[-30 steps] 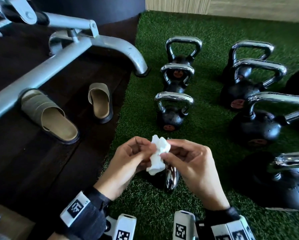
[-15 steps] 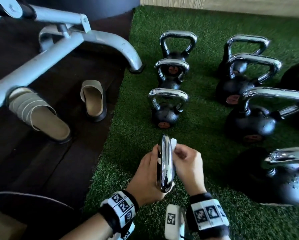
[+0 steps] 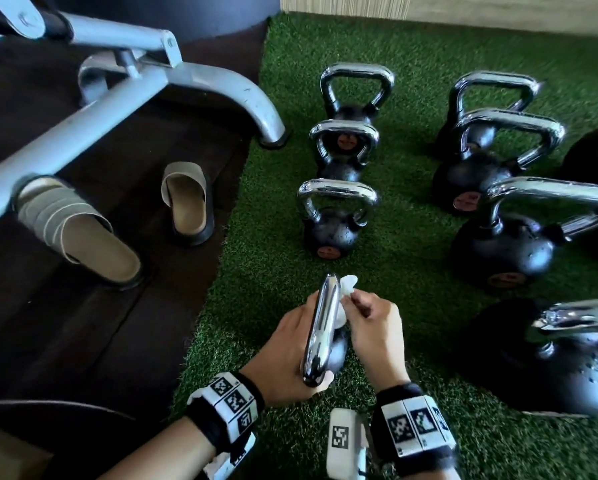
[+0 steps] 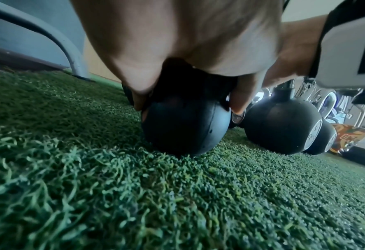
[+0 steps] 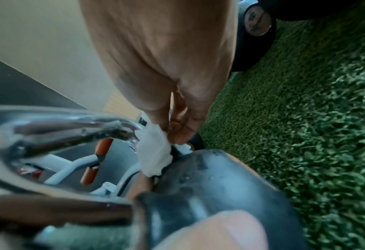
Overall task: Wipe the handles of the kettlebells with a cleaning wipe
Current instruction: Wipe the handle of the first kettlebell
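Lower centre of the head view: nearest kettlebell (image 3: 328, 344) sits on the green turf (image 3: 273, 271), its chrome handle (image 3: 321, 327) seen edge-on. Left hand (image 3: 287, 355) cups the black ball from the left, fingers curled round it, holding it steady. Right hand (image 3: 373, 327) pinches a crumpled white cleaning wipe (image 3: 346, 287) between thumb and fingertips, pressed against the right flank of the handle near its far end. To do this pass well, I judge the wipe should be wrapped further round the bar and drawn along its whole arc, down both legs to the ball, with the left hand bracing so the weight does not roll on the turf. Other kettlebells stand in two rows in the upper middle and right of the frame, handles untouched as they stand now. Hard to read: the handle's underside and the wipe's contact patch are hidden from above; the right wrist view is blurred, so the wipe seems to sit where handle meets ball, but I cannot be sure. Left fingertips are mostly lost behind the ball.
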A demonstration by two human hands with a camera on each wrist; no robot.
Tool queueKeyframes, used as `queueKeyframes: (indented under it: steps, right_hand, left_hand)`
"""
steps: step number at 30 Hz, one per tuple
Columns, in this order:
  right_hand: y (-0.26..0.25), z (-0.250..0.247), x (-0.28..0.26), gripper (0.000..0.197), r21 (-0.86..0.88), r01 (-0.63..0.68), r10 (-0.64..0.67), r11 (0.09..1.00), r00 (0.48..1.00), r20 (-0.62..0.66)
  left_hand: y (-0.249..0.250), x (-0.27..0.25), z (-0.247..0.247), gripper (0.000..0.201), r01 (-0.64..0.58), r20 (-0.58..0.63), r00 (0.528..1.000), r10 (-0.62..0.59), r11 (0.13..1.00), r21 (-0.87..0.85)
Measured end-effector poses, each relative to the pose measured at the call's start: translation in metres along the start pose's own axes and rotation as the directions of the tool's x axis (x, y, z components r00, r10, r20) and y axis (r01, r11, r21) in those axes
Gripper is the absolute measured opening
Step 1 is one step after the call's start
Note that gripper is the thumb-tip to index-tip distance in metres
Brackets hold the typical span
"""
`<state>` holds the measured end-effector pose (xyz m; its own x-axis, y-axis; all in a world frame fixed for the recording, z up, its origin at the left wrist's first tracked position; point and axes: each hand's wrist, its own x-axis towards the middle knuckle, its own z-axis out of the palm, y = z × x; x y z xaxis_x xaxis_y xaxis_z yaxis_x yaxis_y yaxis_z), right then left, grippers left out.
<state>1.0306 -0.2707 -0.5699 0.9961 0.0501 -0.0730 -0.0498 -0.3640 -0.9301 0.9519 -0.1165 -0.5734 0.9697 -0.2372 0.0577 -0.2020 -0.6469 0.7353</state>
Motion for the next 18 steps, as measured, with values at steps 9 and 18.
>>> queueKeyframes:
  steps: [9, 18]
  right_hand:
    - [-0.039, -0.025, -0.005, 0.023, 0.109, 0.239, -0.247, 0.965, 0.967, 0.067]
    - [-0.043, -0.041, -0.006, 0.017, 0.103, 0.276, -0.291, 0.956, 0.939, 0.183]
  left_hand:
    - [-0.014, 0.011, -0.002, 0.092, 0.076, 0.102, 0.993, -0.066, 0.993, -0.090]
    - [-0.002, 0.021, -0.014, 0.051, 0.073, 0.094, 0.994, -0.056, 0.981, -0.180]
